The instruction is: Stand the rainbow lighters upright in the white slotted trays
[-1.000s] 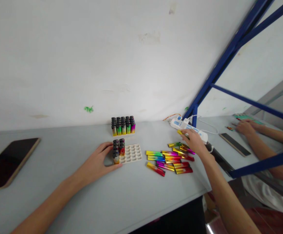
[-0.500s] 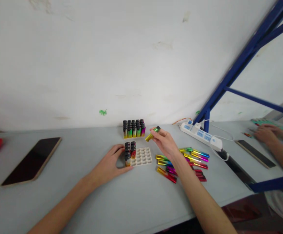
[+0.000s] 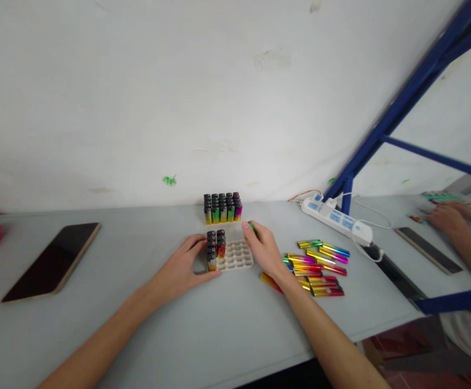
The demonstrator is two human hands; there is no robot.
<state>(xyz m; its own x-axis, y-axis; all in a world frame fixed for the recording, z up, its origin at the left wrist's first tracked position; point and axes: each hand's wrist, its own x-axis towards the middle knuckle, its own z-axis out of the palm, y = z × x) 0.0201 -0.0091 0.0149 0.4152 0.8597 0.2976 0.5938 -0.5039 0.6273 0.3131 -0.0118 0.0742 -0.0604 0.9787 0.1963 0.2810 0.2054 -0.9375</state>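
My left hand (image 3: pixel 184 263) wraps round the left end of a white tray (image 3: pixel 241 263) with rows of pits, thumb along its front edge and fingers at the back. Several dark-topped lighters (image 3: pixel 212 251) stand upright in its left columns. Over the tray's right back corner, my right hand (image 3: pixel 263 246) pinches a shiny green lighter (image 3: pixel 252 226), mostly hidden by the fingers. Right of that hand lies a loose pile of shiny gold, red, green, blue and purple lighters (image 3: pixel 316 270), partly covered by the wrist.
Behind stands a second tray filled with upright lighters (image 3: pixel 223 210), near the wall. A white power strip (image 3: pixel 336 219) with cables lies to the right, beside a blue metal frame (image 3: pixel 365 162). A dark flat panel (image 3: pixel 53 262) lies left. Another person's hands (image 3: pixel 448 216) work at far right.
My right hand has moved down and slightly left with the lighter, from above the table to the tray's right side. My left hand stays at the tray's left end.
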